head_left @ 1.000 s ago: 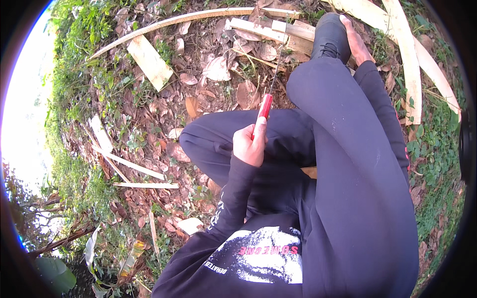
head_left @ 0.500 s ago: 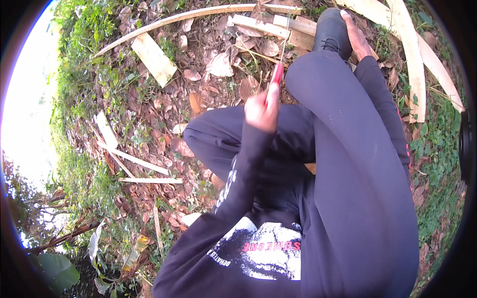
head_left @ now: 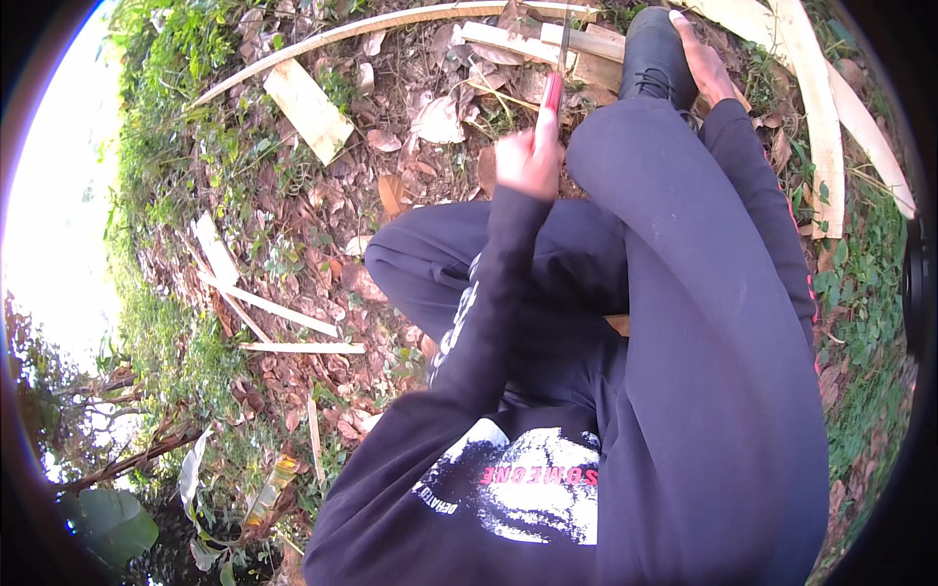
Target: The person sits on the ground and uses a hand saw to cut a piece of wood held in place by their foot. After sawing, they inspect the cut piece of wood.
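My left hand is closed round the red handle of a tool with a thin metal blade. Seen edge-on, the blade points away from me and crosses a pale wooden piece; I cannot tell whether it is a saw or a knife. My black shoe rests over the wood, just right of the blade. Against the shoe's right side lies my right hand, one digit stretched along it and the others mostly hidden. Pale wood shows beneath this hand, which appears to grip it.
A long curved wooden strip arches across the far ground. Wide strips lie at the far right, a short board at the far left, and thin offcuts left of my knee. Dry leaves and green plants cover the soil.
My left hand has pushed the red-handled tool farther away from me, its blade now reaching beyond the wooden piece. My right hand and shoe keep their place, with a slight shift of the whole view.
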{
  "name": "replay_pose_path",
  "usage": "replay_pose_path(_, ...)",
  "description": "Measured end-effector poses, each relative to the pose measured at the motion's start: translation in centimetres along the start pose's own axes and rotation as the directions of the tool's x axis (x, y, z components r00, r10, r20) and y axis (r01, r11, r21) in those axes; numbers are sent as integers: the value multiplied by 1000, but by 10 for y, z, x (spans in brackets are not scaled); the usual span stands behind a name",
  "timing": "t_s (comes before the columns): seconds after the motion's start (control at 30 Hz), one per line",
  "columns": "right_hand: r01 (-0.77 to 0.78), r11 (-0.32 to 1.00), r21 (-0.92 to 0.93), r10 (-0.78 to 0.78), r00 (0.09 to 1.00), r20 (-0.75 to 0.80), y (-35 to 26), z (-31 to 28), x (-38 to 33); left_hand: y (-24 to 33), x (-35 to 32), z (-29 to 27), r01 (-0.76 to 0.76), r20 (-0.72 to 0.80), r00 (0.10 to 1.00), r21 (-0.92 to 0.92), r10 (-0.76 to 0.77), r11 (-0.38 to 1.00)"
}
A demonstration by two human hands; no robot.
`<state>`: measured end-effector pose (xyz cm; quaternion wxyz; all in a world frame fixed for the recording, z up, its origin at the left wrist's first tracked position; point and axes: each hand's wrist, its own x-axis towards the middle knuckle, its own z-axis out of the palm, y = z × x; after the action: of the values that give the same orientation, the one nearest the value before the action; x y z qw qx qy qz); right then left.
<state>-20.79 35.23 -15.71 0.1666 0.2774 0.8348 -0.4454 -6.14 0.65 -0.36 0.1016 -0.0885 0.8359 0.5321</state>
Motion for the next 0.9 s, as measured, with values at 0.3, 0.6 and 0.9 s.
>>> replay_pose_path(0.3,92,990,109,-85,994,-69,-6,-3,-15,-6,-71,-16,219,30,976,-235,-218,947)
replay_pose_path(0.6,165,978,129,-155,985,-80,-13,0,-7,29,28,26,31,-87,995,-80,-38,996)
replay_pose_path(0.9,155,986,58,-149,984,-96,-55,-5,-69,-9,-30,20,75,-38,996,-246,-86,966)
